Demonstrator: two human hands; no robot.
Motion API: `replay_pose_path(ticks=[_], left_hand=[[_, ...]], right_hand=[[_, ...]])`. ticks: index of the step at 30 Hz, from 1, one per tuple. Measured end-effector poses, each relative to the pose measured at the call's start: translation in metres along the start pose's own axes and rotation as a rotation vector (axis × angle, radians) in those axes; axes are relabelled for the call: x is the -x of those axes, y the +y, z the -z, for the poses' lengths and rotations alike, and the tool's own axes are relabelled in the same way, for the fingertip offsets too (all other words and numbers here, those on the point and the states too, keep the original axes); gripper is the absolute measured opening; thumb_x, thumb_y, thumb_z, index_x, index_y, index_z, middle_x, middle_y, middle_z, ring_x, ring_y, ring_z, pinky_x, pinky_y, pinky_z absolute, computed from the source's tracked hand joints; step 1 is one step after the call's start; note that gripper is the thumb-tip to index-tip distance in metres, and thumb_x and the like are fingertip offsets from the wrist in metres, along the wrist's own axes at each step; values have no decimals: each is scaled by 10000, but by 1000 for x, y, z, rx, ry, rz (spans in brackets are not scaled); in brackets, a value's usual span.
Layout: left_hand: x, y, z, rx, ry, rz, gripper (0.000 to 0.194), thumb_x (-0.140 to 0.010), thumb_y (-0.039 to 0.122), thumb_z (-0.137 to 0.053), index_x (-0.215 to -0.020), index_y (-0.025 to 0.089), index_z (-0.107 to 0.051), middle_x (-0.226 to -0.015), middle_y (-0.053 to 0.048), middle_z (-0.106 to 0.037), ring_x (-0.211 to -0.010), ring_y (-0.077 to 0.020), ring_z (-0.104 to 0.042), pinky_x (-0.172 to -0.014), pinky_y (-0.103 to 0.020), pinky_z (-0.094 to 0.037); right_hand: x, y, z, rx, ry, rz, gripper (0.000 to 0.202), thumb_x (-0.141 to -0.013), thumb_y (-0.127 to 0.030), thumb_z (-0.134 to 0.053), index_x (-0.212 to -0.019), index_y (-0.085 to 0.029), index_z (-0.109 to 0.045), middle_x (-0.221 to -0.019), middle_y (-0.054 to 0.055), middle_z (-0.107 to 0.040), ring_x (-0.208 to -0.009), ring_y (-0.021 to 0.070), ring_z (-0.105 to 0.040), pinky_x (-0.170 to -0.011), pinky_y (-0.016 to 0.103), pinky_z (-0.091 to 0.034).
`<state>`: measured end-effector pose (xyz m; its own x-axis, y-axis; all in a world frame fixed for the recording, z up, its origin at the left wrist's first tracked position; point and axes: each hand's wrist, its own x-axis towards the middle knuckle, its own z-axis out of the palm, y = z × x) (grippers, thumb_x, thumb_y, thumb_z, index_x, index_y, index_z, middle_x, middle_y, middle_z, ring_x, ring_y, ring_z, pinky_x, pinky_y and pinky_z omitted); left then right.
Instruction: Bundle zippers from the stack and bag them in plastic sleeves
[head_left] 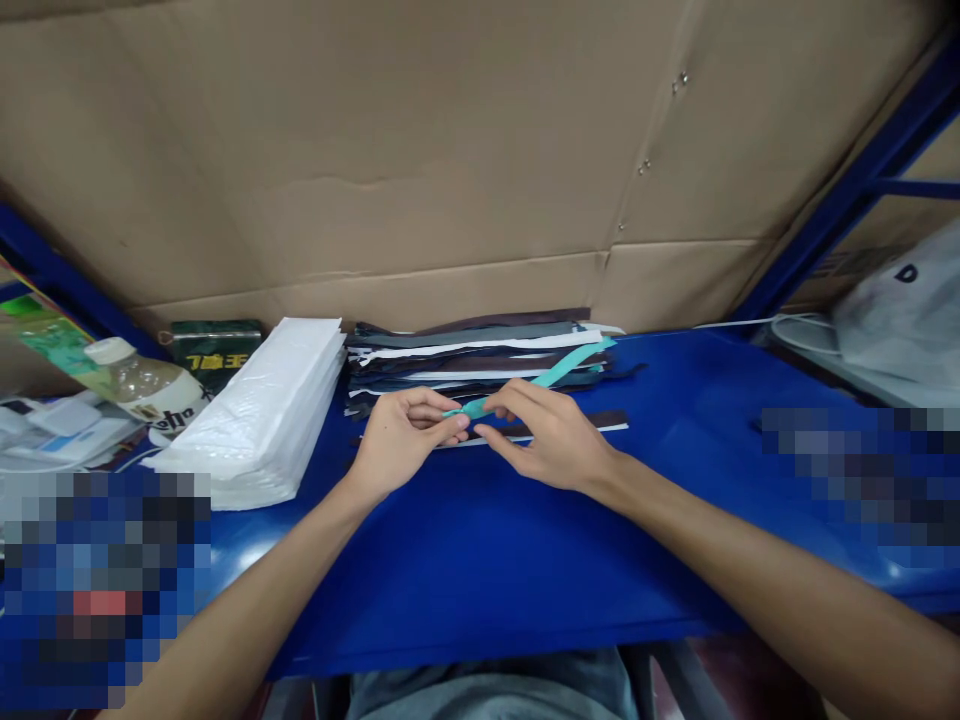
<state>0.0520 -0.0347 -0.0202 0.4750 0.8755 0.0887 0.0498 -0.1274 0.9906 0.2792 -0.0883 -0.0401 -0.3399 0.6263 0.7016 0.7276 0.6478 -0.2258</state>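
A teal zipper (574,363) slants across the front of a pile of zippers (480,350) in black, grey, white and brown. My left hand (401,435) is closed in a pinch on its near left end. The fingers of my right hand (551,435) bend over the same strip a little further along, the thumb lower and slightly apart. Part of the strip is hidden under the right fingers. Just below the hands, a dark brown zipper and a white one (611,424) lie side by side on the blue table (510,570).
Left of the pile stands a stack of white padded envelopes (255,410). Behind it are a drink bottle (142,380) and a dark green packet (217,345). A cardboard wall (390,150) closes the back. A whitish plastic bag (900,300) sits at the far right. Both sides have blurred-out patches.
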Motion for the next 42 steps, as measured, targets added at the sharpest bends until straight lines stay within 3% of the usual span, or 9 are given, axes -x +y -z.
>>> replay_pose_path(ticks=[7,12,17,22,34,37,42], left_hand=[[1,-7,-4,-27,-96,-100,313,-901,405,-817,-1050,130,-801,-1003,-111,-829,-908,-260,-815,-920,-430,-688],[2,-9,-6,-129,-61,-186,233,-937,369,-778,-1060,172,-804,-1004,-78,-831,-907,-239,-814,-901,-394,-695],[2,-7,-5,-220,-57,-233,216,-948,361,-755,-1064,182,-787,-1026,-71,-829,-913,-237,-814,-889,-385,-697],[2,-7,-7,-289,-29,-268,216,-950,362,-740,-1065,181,-771,-996,-68,-827,-893,-240,-816,-870,-380,-696],[5,-1,-17,-462,25,-259,289,-865,455,-819,-970,186,-807,-918,-69,-828,-831,-258,-811,-776,-349,-683],[5,-1,-17,-411,34,-262,276,-905,458,-779,-945,185,-796,-893,-67,-824,-819,-247,-809,-785,-347,-683],[3,-3,-14,-335,43,-259,304,-919,474,-765,-994,180,-759,-891,-73,-813,-799,-236,-804,-789,-357,-694]], right_hand=[[-5,-7,0,-247,-102,-247,209,-1047,-382,-620,-974,-215,-724,-982,46,-774,-847,191,-710,-755,322,-535],[-7,-6,0,-374,-128,-375,248,-1024,-448,-646,-946,-223,-715,-890,17,-760,-783,170,-692,-705,306,-532],[-4,-3,-5,-379,-43,-318,254,-993,-354,-695,-1214,-233,-663,-1051,45,-754,-907,191,-709,-798,331,-569],[-5,-7,-3,-393,-26,-240,87,-1019,-271,-650,-1061,-237,-717,-978,15,-766,-869,169,-710,-797,307,-560],[1,6,-12,-230,-64,-57,222,-1006,-142,-576,-1183,-188,-704,-1103,75,-753,-973,204,-712,-865,331,-555],[0,2,-10,-254,-53,-69,202,-1036,-194,-563,-1175,-197,-709,-1091,76,-751,-969,203,-708,-884,340,-558],[-3,-6,-4,-301,-28,-217,105,-1017,-265,-618,-1041,-220,-710,-983,45,-747,-872,185,-692,-814,319,-555]])
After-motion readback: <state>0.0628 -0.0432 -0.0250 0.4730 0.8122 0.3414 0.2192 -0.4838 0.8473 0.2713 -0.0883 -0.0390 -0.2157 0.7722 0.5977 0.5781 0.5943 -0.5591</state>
